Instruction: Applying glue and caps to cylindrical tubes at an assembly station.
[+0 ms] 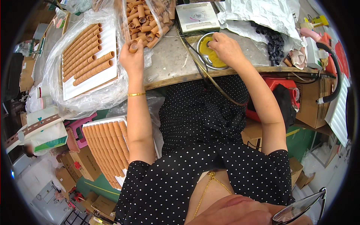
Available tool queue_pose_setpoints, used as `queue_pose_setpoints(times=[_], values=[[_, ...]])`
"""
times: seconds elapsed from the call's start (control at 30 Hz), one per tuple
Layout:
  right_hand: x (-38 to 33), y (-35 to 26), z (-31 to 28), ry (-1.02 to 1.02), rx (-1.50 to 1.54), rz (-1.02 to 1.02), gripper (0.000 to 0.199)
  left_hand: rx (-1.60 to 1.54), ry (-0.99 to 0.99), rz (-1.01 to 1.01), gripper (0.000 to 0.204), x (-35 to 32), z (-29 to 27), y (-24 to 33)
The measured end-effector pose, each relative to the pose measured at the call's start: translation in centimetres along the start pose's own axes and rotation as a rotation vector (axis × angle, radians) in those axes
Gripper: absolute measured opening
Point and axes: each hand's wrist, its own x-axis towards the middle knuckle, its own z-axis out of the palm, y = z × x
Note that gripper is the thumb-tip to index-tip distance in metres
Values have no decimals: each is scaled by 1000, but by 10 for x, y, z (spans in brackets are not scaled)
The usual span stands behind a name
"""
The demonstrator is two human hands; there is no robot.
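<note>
One brown tube [133,47] is pinched upright in the closed fingers of the left hand [132,58], above bare bench [168,62] near the front edge. The right hand [224,48] is curled over one metal dish [207,56] of yellow paste at that edge; a small dark piece appears gripped at its fingertips. Two white trays [107,47] of tubes are seen: one at the bench's left end, one below it. Black rings [273,43] are heaped toward the right end; their count cannot be told.
</note>
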Motion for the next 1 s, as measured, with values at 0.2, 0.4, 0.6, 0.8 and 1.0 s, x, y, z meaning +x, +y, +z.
queue_pose_setpoints(times=[0.2,0.4,0.6,0.8,1.0], values=[[2,-2,-10,33,325,129,11,-1188,-353,-969,14,-31,0,51],[-10,-14,-20,162,1170,283,12,-1559,-711,-1255,26,-54,20,82],[-10,-25,-26,358,1047,135,11,-1625,-742,-1322,29,-59,24,90],[-9,-26,-29,321,809,48,8,-1594,-760,-1292,30,-60,22,92],[-6,-30,-24,244,1029,220,9,-1325,-517,-934,19,-59,18,108]])
